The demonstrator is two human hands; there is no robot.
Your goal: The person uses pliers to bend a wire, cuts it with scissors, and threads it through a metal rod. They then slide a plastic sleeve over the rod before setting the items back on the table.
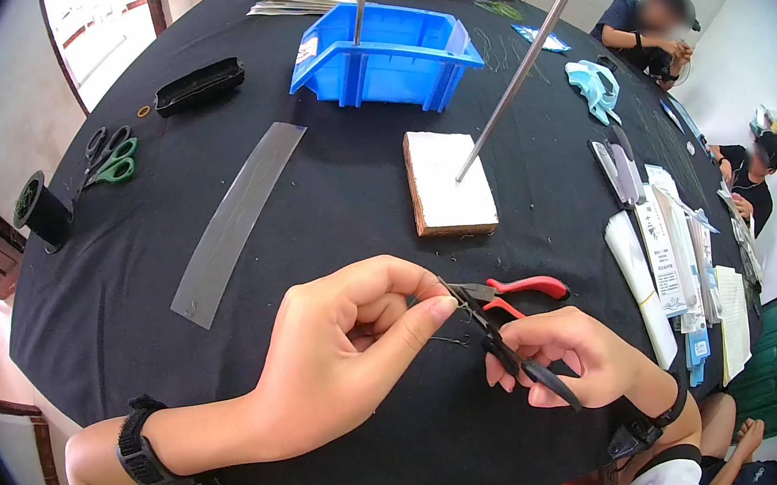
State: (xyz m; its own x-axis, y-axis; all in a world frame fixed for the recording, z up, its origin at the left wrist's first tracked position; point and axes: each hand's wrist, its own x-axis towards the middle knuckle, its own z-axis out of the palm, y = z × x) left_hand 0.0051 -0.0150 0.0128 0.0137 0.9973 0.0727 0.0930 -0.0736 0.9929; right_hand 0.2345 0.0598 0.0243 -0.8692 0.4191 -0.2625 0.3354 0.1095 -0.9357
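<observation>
Near the middle of the table, my left hand (352,344) is closed, with thumb and forefinger pinching a small thin strand (461,303). My right hand (572,351) has its fingers around black scissors (497,336), whose blades point up and left to the pinched fingertips. The strand's ends are too fine to follow. Just behind the scissors lie red-handled pliers (525,289), partly covered by the blades. Beyond my hands stands a metal rod (523,71) on a white-topped block (451,181).
A clear strip (240,222) lies left of the block. Behind it is a blue bin (385,59). At left are green-handled scissors (115,164), a black spool (43,212) and a black case (199,84). A stapler (620,170) and packets (659,253) line the right. Other people sit around the table.
</observation>
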